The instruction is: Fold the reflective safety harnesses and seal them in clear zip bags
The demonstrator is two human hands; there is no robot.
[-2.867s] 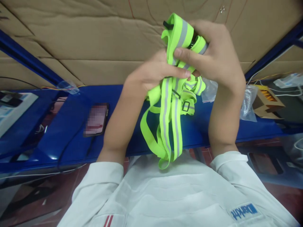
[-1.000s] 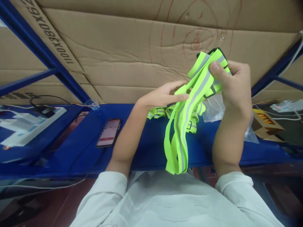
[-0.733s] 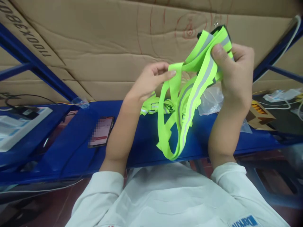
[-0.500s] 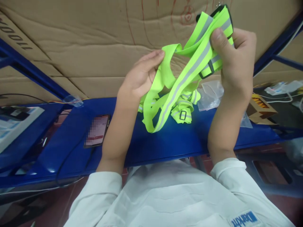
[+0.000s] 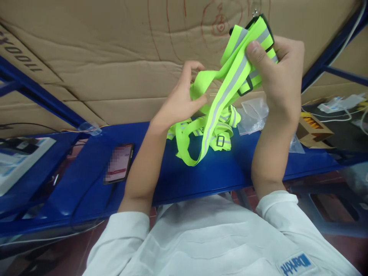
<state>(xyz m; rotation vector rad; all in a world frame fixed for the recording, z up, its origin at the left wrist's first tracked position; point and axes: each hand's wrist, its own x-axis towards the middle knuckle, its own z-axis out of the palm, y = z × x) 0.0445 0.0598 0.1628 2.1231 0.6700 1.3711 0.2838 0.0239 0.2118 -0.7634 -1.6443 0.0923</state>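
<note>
The right hand (image 5: 283, 73) pinches the folded neon strap (image 5: 221, 99) between thumb and fingers, above the blue tabletop (image 5: 207, 180). The left hand's (image 5: 179, 96) fingers are loosely parted around its slack. Beyond lie bunched straps (image 5: 222, 134), a clear bag (image 5: 253, 115) beside them; leftward, a phone (image 5: 118, 165).

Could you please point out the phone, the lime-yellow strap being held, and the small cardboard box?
Phone (image 5: 118, 164): head view, on the middle of its screen.
Lime-yellow strap (image 5: 225, 92): head view, on its grey-striped band.
Cardboard box (image 5: 321, 136): head view, on its brown cardboard side.
</note>
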